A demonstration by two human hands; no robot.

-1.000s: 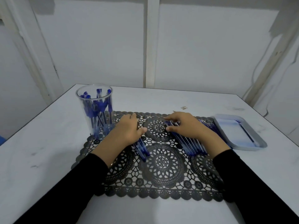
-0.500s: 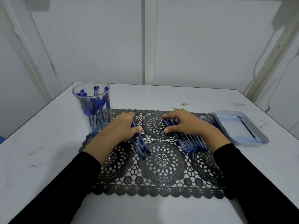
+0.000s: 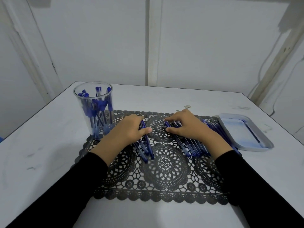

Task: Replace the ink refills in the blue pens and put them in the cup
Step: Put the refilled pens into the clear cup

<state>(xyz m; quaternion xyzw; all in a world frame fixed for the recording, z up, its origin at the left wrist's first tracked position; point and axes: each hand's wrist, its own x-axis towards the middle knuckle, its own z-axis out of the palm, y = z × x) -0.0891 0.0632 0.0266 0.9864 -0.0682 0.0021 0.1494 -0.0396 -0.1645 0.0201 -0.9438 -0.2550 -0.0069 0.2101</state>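
Note:
A clear plastic cup [image 3: 93, 112] stands at the back left corner of the black lace placemat [image 3: 164, 171] and holds several blue pens. My left hand [image 3: 126, 130] lies just right of the cup and grips a small bundle of blue pens [image 3: 148, 148], whose ends stick out toward me. My right hand [image 3: 189, 125] rests palm down on a row of several blue pens [image 3: 192, 147] lying side by side on the mat, fingers stretched over them. More pens of that row [image 3: 213, 127] show beyond my right wrist.
A light blue tray [image 3: 266, 142] sits at the right edge of the mat with a thin dark refill [image 3: 251, 132] lying in it. A small scrap [image 3: 187, 106] lies on the white table [image 3: 41, 145] behind the mat. Walls close in behind the table.
Both hands stayed on their pens. My left hand's bundle has shifted slightly, with the pen ends showing further out toward me. The camera view moved a little.

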